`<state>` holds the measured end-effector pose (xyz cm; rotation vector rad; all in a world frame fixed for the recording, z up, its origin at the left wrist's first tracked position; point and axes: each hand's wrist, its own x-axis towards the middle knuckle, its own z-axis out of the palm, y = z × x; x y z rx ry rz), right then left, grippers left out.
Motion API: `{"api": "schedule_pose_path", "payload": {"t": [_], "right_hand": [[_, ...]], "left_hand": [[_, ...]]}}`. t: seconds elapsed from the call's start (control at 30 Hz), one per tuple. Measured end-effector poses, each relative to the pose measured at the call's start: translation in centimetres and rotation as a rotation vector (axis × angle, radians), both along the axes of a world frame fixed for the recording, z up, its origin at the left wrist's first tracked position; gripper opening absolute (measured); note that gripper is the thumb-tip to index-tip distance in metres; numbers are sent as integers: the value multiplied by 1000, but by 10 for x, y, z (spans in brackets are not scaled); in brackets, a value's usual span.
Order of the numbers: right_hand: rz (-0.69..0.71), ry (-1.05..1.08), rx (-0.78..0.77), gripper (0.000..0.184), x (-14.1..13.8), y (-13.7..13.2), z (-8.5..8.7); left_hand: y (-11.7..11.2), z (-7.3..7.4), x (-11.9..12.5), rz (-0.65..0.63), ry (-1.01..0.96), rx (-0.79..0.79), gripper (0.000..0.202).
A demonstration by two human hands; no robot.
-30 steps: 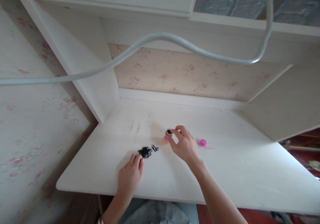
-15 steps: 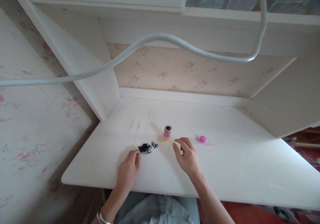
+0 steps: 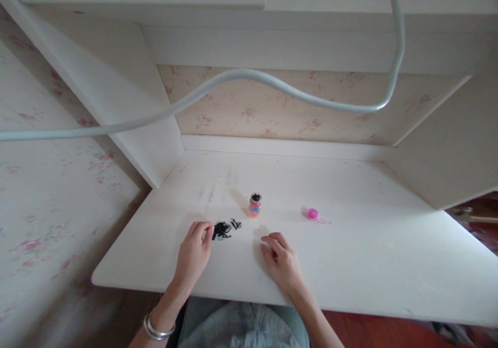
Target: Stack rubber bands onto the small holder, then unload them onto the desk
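Head view: a white desk (image 3: 369, 254) is spread across the lower frame. The right hand (image 3: 286, 266) has been drawn back to lower centre, thumb and fingers slightly parted, nothing visibly held; a drop into the centre-frame jar (image 3: 254, 208) seems finished. By the left hand (image 3: 193, 254), lower left, fingertips are pinched at the black bands (image 3: 223, 230); whether one is gripped cannot be told. Right of centre, a pink cap (image 3: 312, 213) is seen.

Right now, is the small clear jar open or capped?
Open: the small clear jar shows black bands at its uncovered mouth; the pink cap lies apart on the white desk.
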<state>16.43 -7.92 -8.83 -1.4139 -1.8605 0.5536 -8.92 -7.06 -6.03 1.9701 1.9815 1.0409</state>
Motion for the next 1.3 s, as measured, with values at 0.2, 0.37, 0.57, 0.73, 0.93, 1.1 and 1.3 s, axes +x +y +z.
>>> {"api": "schedule_pose_path", "payload": {"t": [0.2, 0.37, 0.57, 0.73, 0.93, 1.1, 1.3], "right_hand": [[1, 31, 24, 25, 1, 1, 3], [-18, 26, 58, 26, 1, 1, 5], [-11, 57, 16, 25, 2, 0, 6], [-13, 49, 21, 24, 3, 1, 3], [-14, 39, 9, 25, 3, 1, 0], [-22, 18, -7, 25, 3, 1, 0], [-16, -10, -9, 24, 3, 1, -1]], "left_hand": [[12, 5, 12, 5, 34, -6, 26], [18, 11, 21, -11, 201, -54, 23], [17, 18, 33, 16, 420, -93, 22], [12, 15, 34, 19, 553, -86, 20], [12, 15, 29, -4, 611, -79, 28], [12, 5, 26, 17, 578, 12, 23], [13, -16, 22, 23, 392, 256, 12]]}}
